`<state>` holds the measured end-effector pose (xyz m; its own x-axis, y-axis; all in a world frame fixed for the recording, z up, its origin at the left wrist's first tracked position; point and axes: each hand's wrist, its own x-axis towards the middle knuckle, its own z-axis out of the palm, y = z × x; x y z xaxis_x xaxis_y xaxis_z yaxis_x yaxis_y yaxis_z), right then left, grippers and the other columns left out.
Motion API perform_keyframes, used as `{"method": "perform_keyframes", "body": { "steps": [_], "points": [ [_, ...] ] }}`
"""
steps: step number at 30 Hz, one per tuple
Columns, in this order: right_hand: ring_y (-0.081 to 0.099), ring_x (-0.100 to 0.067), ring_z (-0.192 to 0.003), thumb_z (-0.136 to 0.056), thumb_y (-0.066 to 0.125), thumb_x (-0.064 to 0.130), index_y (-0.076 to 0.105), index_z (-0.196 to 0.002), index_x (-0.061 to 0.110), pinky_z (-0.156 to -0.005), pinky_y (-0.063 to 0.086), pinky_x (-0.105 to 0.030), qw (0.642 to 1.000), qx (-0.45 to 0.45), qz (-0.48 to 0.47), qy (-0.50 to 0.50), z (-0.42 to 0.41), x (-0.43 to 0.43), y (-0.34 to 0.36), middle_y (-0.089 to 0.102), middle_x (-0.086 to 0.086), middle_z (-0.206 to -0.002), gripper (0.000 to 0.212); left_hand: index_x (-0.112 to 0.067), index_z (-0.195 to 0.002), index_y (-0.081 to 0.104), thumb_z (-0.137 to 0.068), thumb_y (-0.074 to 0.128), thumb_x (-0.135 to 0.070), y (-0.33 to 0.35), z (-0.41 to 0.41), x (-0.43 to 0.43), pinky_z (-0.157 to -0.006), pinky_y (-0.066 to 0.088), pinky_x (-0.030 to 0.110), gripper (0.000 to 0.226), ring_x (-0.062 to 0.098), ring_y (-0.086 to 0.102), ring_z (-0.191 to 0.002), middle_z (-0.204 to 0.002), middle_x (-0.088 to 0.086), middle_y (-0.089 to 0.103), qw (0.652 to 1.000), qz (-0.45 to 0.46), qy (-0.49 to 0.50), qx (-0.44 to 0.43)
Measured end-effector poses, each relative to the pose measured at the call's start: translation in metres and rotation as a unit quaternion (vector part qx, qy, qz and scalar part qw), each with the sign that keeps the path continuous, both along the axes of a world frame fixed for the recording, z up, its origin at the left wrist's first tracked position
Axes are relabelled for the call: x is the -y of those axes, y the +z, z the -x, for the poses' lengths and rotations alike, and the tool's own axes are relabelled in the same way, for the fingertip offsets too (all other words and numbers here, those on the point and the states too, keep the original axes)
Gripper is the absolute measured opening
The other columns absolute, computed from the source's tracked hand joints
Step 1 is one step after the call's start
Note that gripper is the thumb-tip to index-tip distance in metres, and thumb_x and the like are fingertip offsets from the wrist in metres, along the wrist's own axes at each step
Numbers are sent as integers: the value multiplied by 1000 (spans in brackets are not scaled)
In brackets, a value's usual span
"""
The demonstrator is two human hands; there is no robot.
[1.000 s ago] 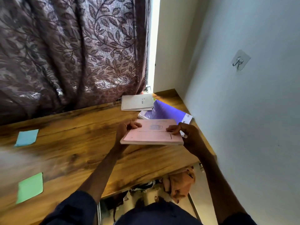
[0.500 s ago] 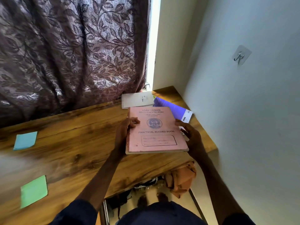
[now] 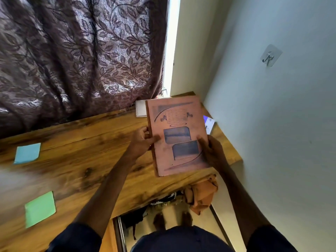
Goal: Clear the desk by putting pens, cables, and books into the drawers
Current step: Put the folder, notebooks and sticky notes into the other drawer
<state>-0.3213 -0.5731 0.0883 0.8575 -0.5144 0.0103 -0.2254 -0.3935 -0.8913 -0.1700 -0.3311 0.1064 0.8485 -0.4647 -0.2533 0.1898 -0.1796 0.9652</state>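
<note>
Our left hand (image 3: 141, 142) and right hand (image 3: 211, 151) grip the pink book (image 3: 177, 135) by its side edges, thumbs on the cover, raised above the wooden desk's (image 3: 81, 142) far right corner, hiding most of a notepad (image 3: 141, 109).

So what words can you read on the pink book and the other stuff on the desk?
The pink book: printed blocks and drawings, too blurred to read.
The white label on the purple book: dark marks, too small to read.
The notepad: no writing shows.
No readable text anywhere.
</note>
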Motion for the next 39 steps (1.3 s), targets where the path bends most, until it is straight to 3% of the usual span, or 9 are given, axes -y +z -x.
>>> {"method": "perform_keyframes", "body": {
  "steps": [4, 7, 12, 17, 23, 25, 28, 34, 39],
  "points": [
    [71, -17, -96, -101, 58, 30, 68, -116, 11, -81, 59, -33, 984, -38, -170, 28, 20, -17, -13, 74, -6, -109, 27, -10, -116, 67, -87, 76, -31, -8, 14, -1, -84, 60, 51, 37, 28, 75, -94, -111, 9, 76, 994, 42, 56, -86],
    [73, -25, -94, -95, 65, 33, 67, -120, 15, -81, 61, -37, 966, -64, -250, -10, 40, -28, -16, 75, -9, -110, 30, -8, -118, 66, -88, 75, -35, -8, 34, -4, -90, 56, 58, 41, 33, 74, -99, -112, 9, 75, 989, 72, 55, -118],
    [73, -24, -84, -95, 65, 31, 67, -116, 8, -70, 61, -31, 952, -47, -301, -21, 75, -29, -1, 76, -13, -105, 31, -13, -124, 63, -100, 57, -34, -1, 84, -7, -90, 57, 53, 33, 33, 72, -103, -113, 8, 75, 989, 82, 41, -117],
    [75, -19, -80, -94, 67, 31, 66, -113, 14, -63, 60, -28, 946, -31, -323, -18, 133, -37, 9, 77, -6, -97, 26, -16, -130, 60, -103, 51, -35, 9, 152, -9, -93, 55, 55, 34, 34, 71, -105, -116, 11, 73, 985, 92, 60, -133],
    [74, -29, -95, -94, 66, 36, 67, -115, 16, -83, 61, -47, 932, -39, -361, -24, 234, -32, -2, 76, -7, -105, 29, -9, -121, 67, -100, 57, -29, 19, 261, -1, -75, 61, 42, 30, 33, 74, -94, -110, 16, 74, 980, 93, 108, -136],
    [74, -28, -92, -96, 64, 34, 64, -116, 17, -74, 63, -42, 920, -36, -389, -17, 271, -32, -2, 76, -8, -105, 27, -8, -120, 67, -98, 60, -30, 18, 299, -2, -71, 60, 38, 32, 31, 74, -93, -110, 15, 75, 980, 84, 118, -140],
    [75, -23, -86, -96, 64, 34, 64, -114, 16, -64, 61, -33, 920, -38, -389, -8, 323, -33, -1, 76, -7, -105, 26, -8, -127, 62, -97, 62, -29, 14, 357, -4, -81, 61, 44, 37, 32, 73, -101, -114, 14, 74, 977, 79, 136, -145],
    [72, -30, -100, -86, 68, 51, 70, -107, 23, -92, 57, -52, 925, -65, -373, 1, 377, -50, 9, 75, -2, -110, 36, -9, -129, 60, -102, 53, -26, 37, 436, -27, -86, 60, 46, 32, 33, 72, -104, -119, 13, 72, 979, 85, 139, -124],
    [71, -27, -102, -90, 70, 40, 72, -105, 18, -93, 57, -44, 908, -75, -411, -10, 399, -72, 18, 75, 0, -110, 26, -6, -129, 60, -102, 53, -25, 51, 465, -50, -68, 63, 35, 34, 31, 74, -97, -114, 13, 74, 982, 53, 144, -114]
  ]
}}
